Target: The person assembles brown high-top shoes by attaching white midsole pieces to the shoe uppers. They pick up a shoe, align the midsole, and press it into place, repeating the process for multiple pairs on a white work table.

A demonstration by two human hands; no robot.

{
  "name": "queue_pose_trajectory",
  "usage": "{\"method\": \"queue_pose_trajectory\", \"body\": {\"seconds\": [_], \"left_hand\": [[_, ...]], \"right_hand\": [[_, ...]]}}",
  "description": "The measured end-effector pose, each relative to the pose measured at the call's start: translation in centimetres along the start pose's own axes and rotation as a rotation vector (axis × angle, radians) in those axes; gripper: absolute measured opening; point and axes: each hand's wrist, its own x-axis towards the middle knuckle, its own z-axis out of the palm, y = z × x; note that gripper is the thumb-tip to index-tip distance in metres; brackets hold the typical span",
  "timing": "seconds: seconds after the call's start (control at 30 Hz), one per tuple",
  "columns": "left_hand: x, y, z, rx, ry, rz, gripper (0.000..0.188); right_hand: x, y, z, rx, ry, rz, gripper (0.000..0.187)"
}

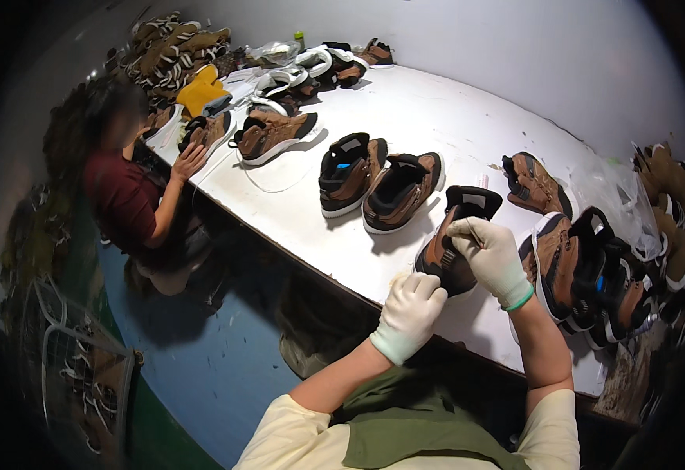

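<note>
A brown and black high-top shoe [439, 249] rests on the white table right in front of me, between my two gloved hands. My left hand [411, 315] is closed beside the shoe's near left side, at the table edge; whatever its curled fingers hold is hidden. Above the front of the shoe, my right hand [490, 254] makes a pinch, and anything between its fingertips is too small to make out. Just beyond stand two similar shoes, a near one [402, 192] and a farther one [346, 178] with a blue patch inside.
More shoes crowd the right side, including a brown one [537, 182], near a clear plastic bag [612, 200]. At left a co-worker in a dark red shirt [129, 188] touches a shoe [211, 131]. A yellow cloth [201, 91] and a shoe pile [172, 51] lie far left.
</note>
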Motion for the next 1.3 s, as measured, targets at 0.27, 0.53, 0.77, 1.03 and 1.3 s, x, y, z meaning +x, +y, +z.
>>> {"method": "queue_pose_trajectory", "body": {"seconds": [0.27,0.53,0.77,1.03,1.3], "left_hand": [[-0.1,-1.8,-0.3,0.020,0.061,0.195,0.025],[-0.1,0.1,0.1,0.029,0.099,0.042,0.024],[-0.3,-0.3,0.6,0.133,0.033,0.117,0.010],[-0.1,-2.4,-0.7,0.077,-0.003,0.336,0.013],[0.3,-2.0,-0.4,0.048,0.147,0.416,0.012]], "right_hand": [[0.7,-0.8,-0.6,-0.132,-0.013,-0.033,0.010],[0.6,-1.4,-0.3,-0.248,-0.006,-0.026,0.010],[0.1,-1.2,0.2,-0.216,-0.022,-0.006,0.012],[-0.6,-2.9,-1.4,-0.197,-0.183,-0.038,0.028],[-1.6,-2.9,-0.2,-0.508,0.045,-0.174,0.029]]}}
